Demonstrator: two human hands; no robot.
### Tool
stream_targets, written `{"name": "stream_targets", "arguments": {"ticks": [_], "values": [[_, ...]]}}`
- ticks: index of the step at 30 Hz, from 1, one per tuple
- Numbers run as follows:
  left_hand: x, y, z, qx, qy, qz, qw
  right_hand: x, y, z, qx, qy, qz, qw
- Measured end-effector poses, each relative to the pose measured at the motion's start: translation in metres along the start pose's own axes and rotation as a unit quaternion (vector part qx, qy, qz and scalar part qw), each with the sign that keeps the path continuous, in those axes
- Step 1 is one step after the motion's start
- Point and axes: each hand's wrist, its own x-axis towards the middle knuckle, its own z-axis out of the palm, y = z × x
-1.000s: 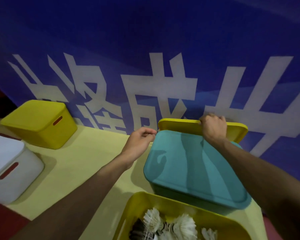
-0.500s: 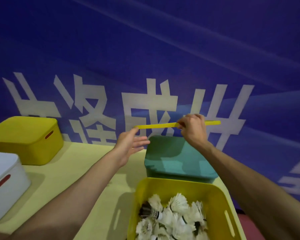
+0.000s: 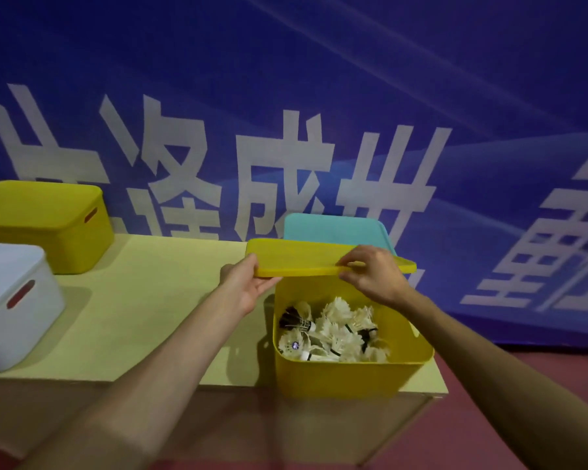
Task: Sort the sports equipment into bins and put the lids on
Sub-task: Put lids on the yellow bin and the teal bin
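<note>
A yellow lid hovers flat above the far rim of an open yellow bin at the table's right front corner. Several white shuttlecocks fill that bin. My left hand holds the lid's left edge from below, thumb on top. My right hand pinches the lid's near edge toward the right. Behind the bin stands a teal bin with its teal lid on, partly hidden by the yellow lid.
A closed yellow bin stands at the back left of the pale yellow table. A closed white bin sits at the left front. A blue banner wall runs close behind. Red floor lies right of the table.
The yellow lid came from behind the teal bin, up and toward me, and is now flat over the shuttlecock bin. My left hand has taken hold of its left edge.
</note>
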Motion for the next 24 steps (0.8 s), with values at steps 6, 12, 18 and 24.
{"name": "stream_targets", "arguments": {"ticks": [6,12,18,24], "values": [[-0.010,-0.032,0.004,0.058,0.022,0.045,0.997,-0.032,0.045,-0.014,0.001,0.072,0.271,0.960],[-0.011,-0.072,0.015,0.102,0.039,0.070,0.992,-0.049,0.107,0.005,0.104,-0.048,0.446,0.888],[-0.006,-0.117,0.009,0.363,0.119,0.157,0.911,-0.080,0.149,0.023,0.139,0.000,0.391,0.910],[0.002,-0.151,-0.007,0.541,0.151,0.149,0.814,-0.096,0.160,0.039,0.173,-0.026,0.382,0.907]]}}
